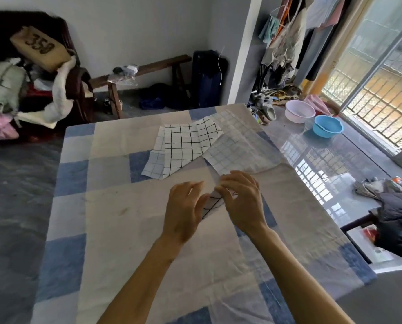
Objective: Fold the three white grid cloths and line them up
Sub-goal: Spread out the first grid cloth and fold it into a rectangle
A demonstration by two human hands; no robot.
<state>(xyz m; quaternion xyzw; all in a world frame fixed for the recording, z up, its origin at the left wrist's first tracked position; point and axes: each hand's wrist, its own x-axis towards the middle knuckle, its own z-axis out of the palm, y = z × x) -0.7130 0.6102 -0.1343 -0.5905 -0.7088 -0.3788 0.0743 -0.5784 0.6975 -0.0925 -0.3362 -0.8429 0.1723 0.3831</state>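
One white grid cloth [213, 203] with black lines lies mostly hidden under my two hands near the middle of the table. My left hand [183, 211] and my right hand [243, 202] are both on it, fingers curled over its folded edge. A second grid cloth [183, 148], bold black lines, lies spread out and rumpled farther back. A third grid cloth [232, 146], its lines faint, lies partly under it to the right.
The table wears a blue and beige checked sheet [106, 230]. To the right, a glossy surface holds a white basin [299, 111], a blue basin [327, 126] and a dark heap of clothes [396, 220]. A bench and a piled chair stand behind.
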